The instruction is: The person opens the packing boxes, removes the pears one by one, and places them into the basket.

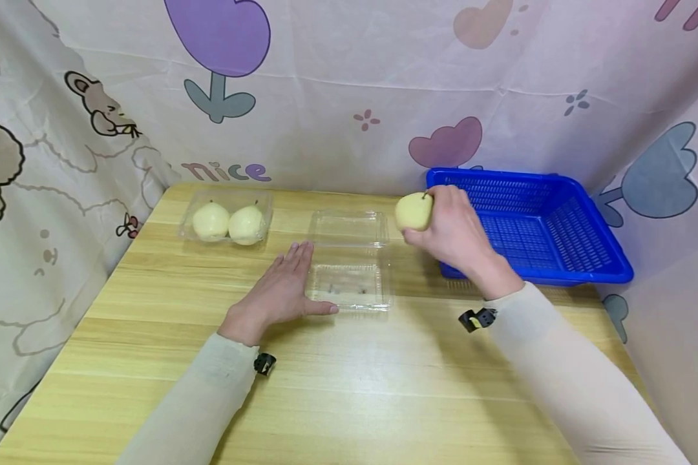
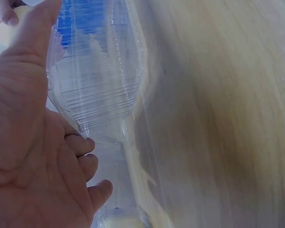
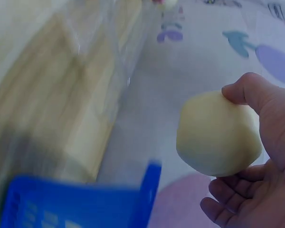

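A pale yellow pear (image 1: pixel 413 212) with a short stem is gripped by my right hand (image 1: pixel 455 227), raised left of the blue basket. In the right wrist view, thumb and fingers curl round the pear (image 3: pixel 218 134). My left hand (image 1: pixel 283 289) lies along the left side of a clear plastic clamshell box (image 1: pixel 349 307), fingers extended and thumb along its front edge. The box stands with its lid (image 1: pixel 349 227) folded back behind it and no fruit inside. In the left wrist view, the palm and fingers of the left hand (image 2: pixel 35 137) sit right beside the clear box wall (image 2: pixel 102 97).
A second clear box (image 1: pixel 229 194) with two pears (image 1: pixel 211 221) stands at the table's back left. The blue plastic basket (image 1: pixel 607 258), with no fruit in it, occupies the back right. A printed cloth (image 1: pixel 326 129) hangs behind the wooden table (image 1: pixel 355 387).
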The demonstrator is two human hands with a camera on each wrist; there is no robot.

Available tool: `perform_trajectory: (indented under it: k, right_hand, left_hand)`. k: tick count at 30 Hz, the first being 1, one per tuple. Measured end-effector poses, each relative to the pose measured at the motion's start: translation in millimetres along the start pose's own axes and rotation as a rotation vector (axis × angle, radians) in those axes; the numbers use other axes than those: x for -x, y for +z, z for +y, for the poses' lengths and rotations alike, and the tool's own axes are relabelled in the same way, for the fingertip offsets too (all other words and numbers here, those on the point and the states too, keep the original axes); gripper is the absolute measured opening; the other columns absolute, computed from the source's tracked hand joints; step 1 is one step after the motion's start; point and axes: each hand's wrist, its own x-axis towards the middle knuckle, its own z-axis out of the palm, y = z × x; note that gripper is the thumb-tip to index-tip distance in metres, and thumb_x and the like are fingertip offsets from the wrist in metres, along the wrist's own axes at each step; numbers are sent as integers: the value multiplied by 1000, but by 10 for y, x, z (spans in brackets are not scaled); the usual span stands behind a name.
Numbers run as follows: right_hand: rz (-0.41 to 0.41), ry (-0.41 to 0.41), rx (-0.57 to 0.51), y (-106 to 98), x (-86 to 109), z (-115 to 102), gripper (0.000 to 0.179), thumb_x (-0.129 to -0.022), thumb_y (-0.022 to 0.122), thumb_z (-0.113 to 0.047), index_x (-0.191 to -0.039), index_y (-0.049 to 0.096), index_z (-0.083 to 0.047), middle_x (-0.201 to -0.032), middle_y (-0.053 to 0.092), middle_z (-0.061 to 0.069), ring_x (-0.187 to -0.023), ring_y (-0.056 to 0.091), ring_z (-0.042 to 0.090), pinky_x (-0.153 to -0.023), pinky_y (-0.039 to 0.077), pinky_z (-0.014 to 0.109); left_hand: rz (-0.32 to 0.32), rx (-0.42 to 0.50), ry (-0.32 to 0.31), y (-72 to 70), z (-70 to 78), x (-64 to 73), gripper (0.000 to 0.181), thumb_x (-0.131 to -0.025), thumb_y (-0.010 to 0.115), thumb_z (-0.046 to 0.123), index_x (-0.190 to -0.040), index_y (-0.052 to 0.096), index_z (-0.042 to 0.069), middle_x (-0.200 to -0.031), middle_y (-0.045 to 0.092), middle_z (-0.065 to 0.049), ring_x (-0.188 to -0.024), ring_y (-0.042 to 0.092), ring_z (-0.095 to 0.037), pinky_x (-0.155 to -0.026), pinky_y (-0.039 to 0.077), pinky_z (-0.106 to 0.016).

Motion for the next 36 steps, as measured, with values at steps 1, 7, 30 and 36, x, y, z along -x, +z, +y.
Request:
perform_trajectory:
  k: [1,7,30,36]
  right_hand:
    - [10,9,5,-36,-8,51,79,-78,87,-38,-132,53,8,-118,58,23,-110,52,39,-88,49,53]
    - [34,84,30,-252,-55,313,80,-81,84,-40,-135,52,9,-123,57,26,-115,49,44,-91,47,59]
    - [-197,312,-1,-160,-342,1066,87,-89,78,-43,-141,43,17,-123,53,33,-106,53,46,-87,51,59]
    - [-284,357,-25,-89,-370,1121,82,-89,77,-42,-134,44,17,-117,56,31,-103,55,45,-90,51,58]
  left_hand:
    - [2,1,1,-1,-1,1,139,-79,74,80,-168,0,2,-177,3,-19,-165,-1,-34,-134,6,-54]
    - [-4,11,-11,-4,8,8,139,-80,74,79,-169,0,2,-177,2,-18,-165,-1,-34,-134,6,-54]
    - [-1,11,1,-2,-2,26,140,-79,72,82,-169,-1,3,-177,1,-18,-165,-1,-33,-134,7,-54]
    - [0,4,0,2,-10,28,140,-79,70,84,-168,-1,3,-177,2,-18,-165,-1,-33,-134,8,-54]
